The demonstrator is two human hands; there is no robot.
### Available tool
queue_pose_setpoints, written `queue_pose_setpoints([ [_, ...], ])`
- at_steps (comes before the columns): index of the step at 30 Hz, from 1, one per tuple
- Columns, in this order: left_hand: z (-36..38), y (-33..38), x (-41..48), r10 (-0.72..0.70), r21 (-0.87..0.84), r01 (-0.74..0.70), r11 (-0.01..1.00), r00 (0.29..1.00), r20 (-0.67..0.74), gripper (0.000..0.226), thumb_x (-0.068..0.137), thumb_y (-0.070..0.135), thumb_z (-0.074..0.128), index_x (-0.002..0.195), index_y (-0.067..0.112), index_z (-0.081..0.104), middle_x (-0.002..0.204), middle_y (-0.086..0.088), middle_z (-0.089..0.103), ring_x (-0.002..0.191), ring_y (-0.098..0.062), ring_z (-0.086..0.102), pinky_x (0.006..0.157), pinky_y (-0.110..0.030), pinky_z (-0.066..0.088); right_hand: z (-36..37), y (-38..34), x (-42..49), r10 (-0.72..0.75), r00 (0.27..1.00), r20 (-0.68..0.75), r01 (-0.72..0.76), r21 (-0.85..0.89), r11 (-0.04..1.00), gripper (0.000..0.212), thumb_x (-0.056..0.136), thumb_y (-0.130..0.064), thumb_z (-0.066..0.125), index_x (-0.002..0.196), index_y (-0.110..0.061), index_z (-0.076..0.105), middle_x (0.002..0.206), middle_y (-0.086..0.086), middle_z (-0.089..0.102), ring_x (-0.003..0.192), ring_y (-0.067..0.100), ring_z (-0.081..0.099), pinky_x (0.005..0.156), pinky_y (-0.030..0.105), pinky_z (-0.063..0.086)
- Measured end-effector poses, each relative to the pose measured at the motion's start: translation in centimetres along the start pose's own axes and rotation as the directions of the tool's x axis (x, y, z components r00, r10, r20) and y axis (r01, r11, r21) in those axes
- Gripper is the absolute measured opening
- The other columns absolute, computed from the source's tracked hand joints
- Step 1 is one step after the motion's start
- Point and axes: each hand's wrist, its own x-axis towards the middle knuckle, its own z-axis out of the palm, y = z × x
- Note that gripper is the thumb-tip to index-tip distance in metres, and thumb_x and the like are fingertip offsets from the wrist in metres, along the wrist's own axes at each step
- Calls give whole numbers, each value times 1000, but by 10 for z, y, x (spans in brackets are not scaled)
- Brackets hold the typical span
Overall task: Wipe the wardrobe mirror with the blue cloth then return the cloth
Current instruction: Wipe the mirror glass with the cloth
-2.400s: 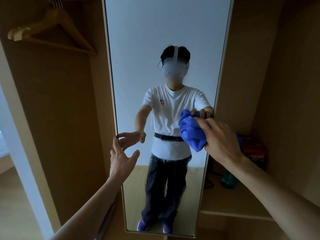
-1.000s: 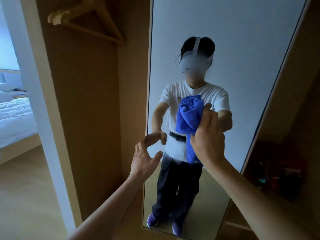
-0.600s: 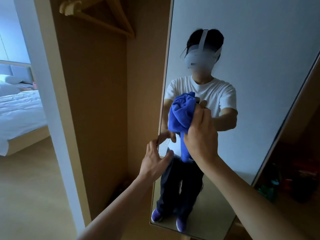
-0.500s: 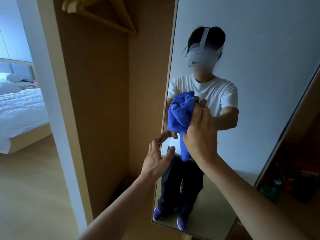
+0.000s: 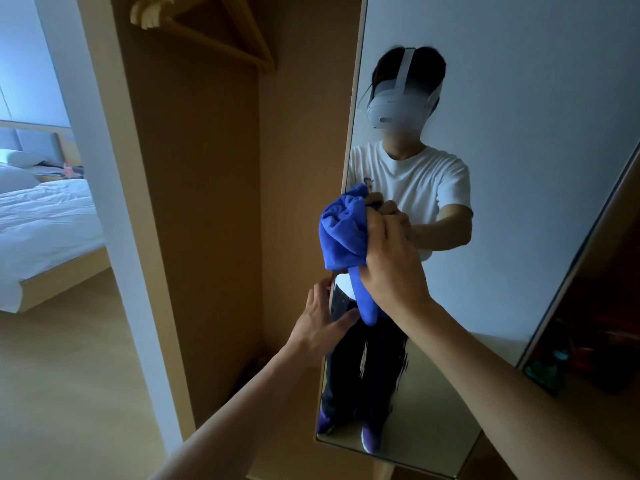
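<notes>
Right hand (image 5: 391,268) clamped round the blue cloth (image 5: 343,233), fingers curled over a bunched wad of it. A tail of cloth hangs below the fist. The wad is pressed to the mirror (image 5: 519,168), just inside the glass's left edge and roughly at mid-height.

Left hand (image 5: 322,320), below and to the left of the right one. Fingers straight, tips at the mirror's left edge, thumb lying across the glass. I see nothing held in it (looks like bracing, but that's my guess).

Progress, as I read it:
- Wiping step is under way, with the cloth on the glass.
- Pale streaks show on the glass below the right hand. I can't tell whether they are smears or damp trails, so I'd count the lower part as not finished.
- Upper glass, above the right hand, looks even, though I can't judge from here how much has been covered.
- Return of the cloth not started. Its resting place isn't identifiable in view.

Count:
- blue cloth, one
- mirror, one
- hands, two, both at the mirror
- wooden hanger (image 5: 207,39), at least one, up and left of both hands
- bed (image 5: 45,216), one, far to the left through the opening
- dim items low on the right, past the mirror, too dark to count
</notes>
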Motion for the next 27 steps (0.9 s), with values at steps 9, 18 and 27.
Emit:
queue_pose_setpoints([
  [9,-5,-8,-5,6,-29,-4,1000,997,75,90,76,55,60,154,24,25,143,4,38,124,-13,45,102,-39,46,-27,10,2,-133,977,166,149,-84,985,49,85,-15,47,132,-15,56,99,9,61,90,30,58,79,41,44],
  [18,-2,-24,-6,-18,-124,28,992,997,82,84,73,53,65,147,28,35,139,2,47,126,-17,50,104,-45,47,-26,15,3,-206,963,172,250,-297,922,49,84,-14,62,132,-18,55,111,6,60,93,29,54,77,42,40],
  [27,4,-35,-4,-12,-134,20,991,998,58,77,74,51,63,144,26,40,132,5,47,118,-10,49,96,-30,42,3,13,-23,-206,972,117,231,-281,932,52,83,-17,66,134,-15,55,119,5,61,95,29,54,78,41,40],
])
